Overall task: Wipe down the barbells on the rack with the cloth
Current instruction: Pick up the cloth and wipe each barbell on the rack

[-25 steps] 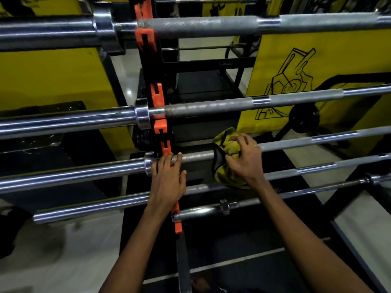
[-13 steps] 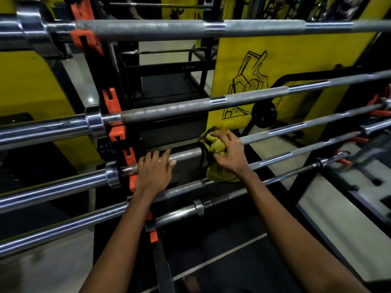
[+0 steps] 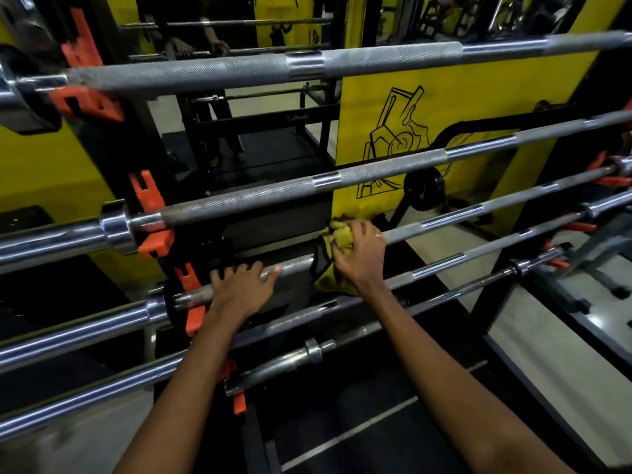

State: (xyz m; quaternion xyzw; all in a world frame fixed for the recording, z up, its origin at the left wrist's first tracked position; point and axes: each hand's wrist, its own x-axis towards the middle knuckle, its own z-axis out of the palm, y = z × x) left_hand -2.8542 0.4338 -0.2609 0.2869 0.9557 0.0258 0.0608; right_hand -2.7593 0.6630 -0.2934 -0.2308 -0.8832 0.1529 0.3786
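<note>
Several steel barbells lie across a black rack [image 3: 201,172] with orange hooks [image 3: 150,213]. My right hand [image 3: 359,258] clutches a bunched yellow cloth [image 3: 337,241] wrapped around the third barbell [image 3: 444,218] near its middle. My left hand [image 3: 241,289] rests over the same bar further left, close to its collar, fingers curled on the shaft. Another barbell [image 3: 342,179] runs above the hands, and the top one [image 3: 307,65] crosses overhead. Two lower bars [image 3: 437,268] pass under my wrists.
A yellow panel with a black drawing [image 3: 444,107] stands behind the rack. A small black plate [image 3: 424,188] hangs behind the bars. A person's legs [image 3: 219,131] are seen beyond the rack. Grey floor [image 3: 554,340] lies to the right, dark matting below.
The view has swung left to right along the rack. My right hand with the cloth has slid rightward along the bar, and my left hand followed away from the orange hook.
</note>
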